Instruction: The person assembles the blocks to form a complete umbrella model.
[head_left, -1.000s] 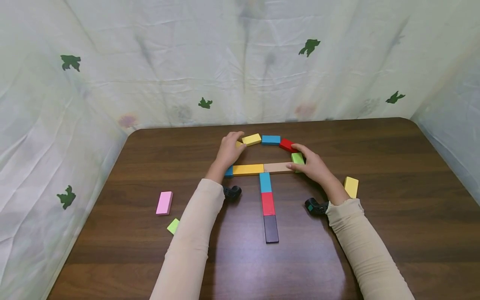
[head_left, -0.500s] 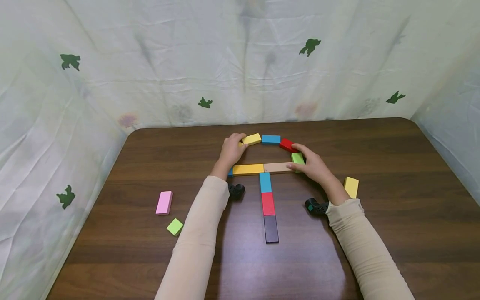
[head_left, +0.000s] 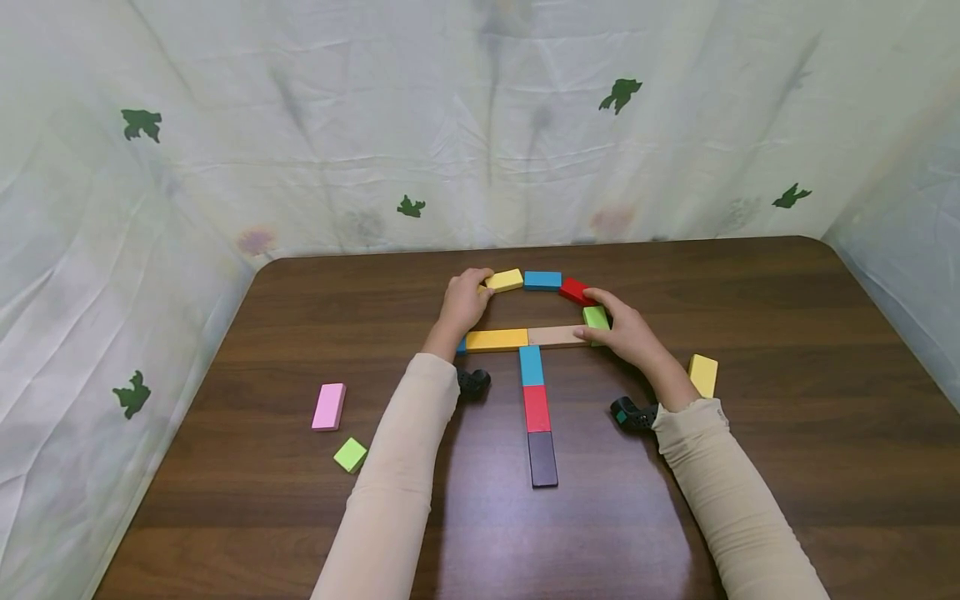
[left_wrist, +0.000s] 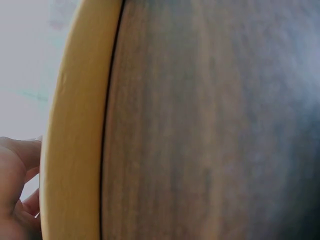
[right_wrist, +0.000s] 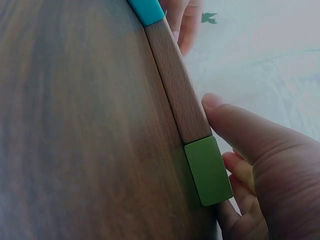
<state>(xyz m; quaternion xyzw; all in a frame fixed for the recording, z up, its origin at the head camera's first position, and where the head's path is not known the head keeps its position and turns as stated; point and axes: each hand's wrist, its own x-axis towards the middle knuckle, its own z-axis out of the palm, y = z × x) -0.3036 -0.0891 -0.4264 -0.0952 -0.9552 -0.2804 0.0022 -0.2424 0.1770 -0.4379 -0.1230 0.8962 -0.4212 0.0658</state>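
My left hand (head_left: 461, 305) reaches the left end of a curved row of wooden blocks. Its fingers and thumb hold a yellow block, mostly hidden, beside another yellow block (head_left: 504, 280). On the curve's right side my right hand (head_left: 632, 335) bends round a green block (head_left: 596, 317). Its fingertips lie by a red block (head_left: 575, 290) and its thumb by a plain wood block (head_left: 553, 335). In the right wrist view, the thumb (right_wrist: 235, 122) is beside the plain wood block (right_wrist: 177, 82), with fingers behind the green block (right_wrist: 208, 171).
A blue block (head_left: 542, 281) tops the curve. An orange block (head_left: 497, 339) continues the straight row, partly covering a blue one's place at left. Below runs a column ending in a dark block (head_left: 543, 458). Loose pink (head_left: 328, 407), small green (head_left: 350, 455) and yellow (head_left: 702, 375) blocks lie apart.
My left hand has shifted slightly right, toward the yellow block in the curve, then stayed there. The small green block is more exposed. My right hand keeps its place.
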